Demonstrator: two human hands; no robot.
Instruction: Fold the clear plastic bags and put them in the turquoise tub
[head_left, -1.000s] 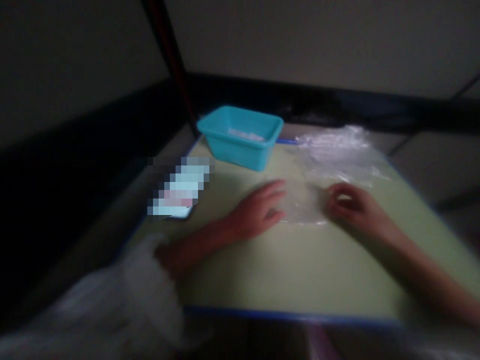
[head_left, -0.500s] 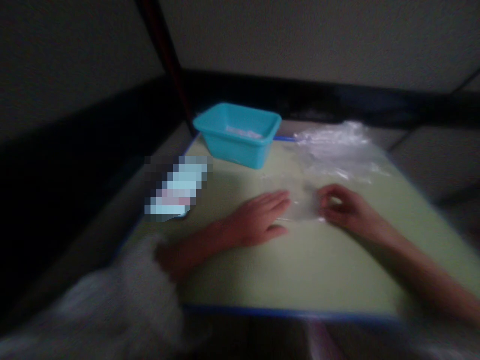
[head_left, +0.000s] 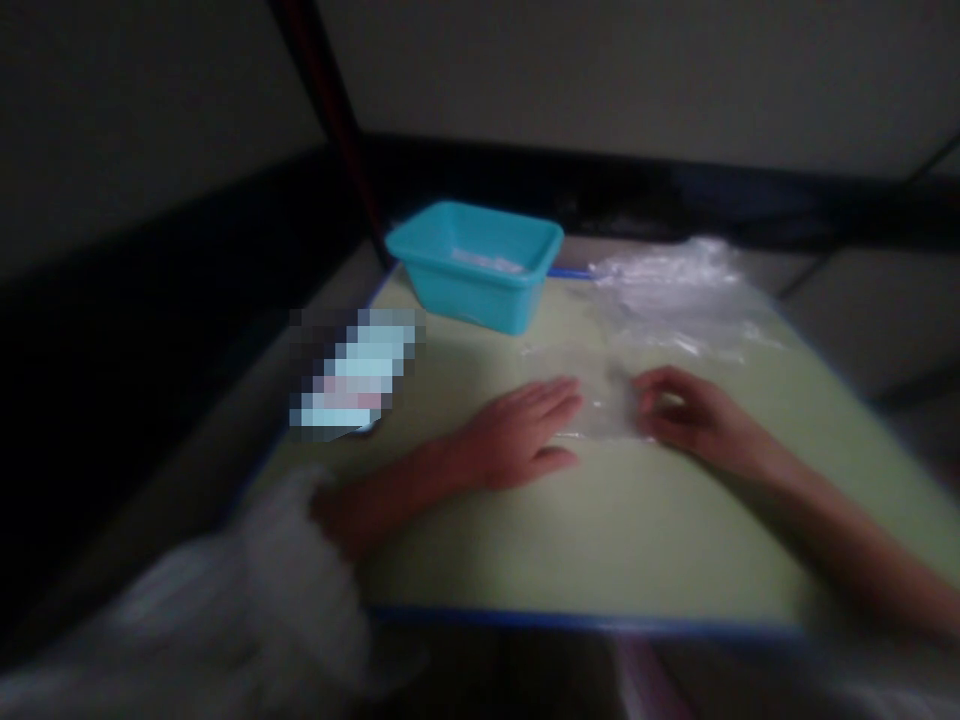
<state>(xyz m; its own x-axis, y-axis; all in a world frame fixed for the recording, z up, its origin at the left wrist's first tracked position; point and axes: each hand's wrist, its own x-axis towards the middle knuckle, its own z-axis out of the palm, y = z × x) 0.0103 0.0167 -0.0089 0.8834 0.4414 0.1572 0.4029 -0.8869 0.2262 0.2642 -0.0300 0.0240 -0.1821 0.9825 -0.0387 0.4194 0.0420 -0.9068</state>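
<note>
1 clear sheet [head_left: 606, 405] lies on the counter [head_left: 600, 540] partly beneath the open left hand [head_left: 521, 437] and could crease if the right hand [head_left: 694, 415], curled at its edge, grip unclear, tugs unevenly.

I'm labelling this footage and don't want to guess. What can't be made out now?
All in the head view:
Right hand: blur hides whether it grips the clear plastic sheet.
Left hand: it covers whatever lies beneath.
Turquoise tub: front wall and blur obscure its pale contents.
Phone-like object: pixelation masks it.
</note>
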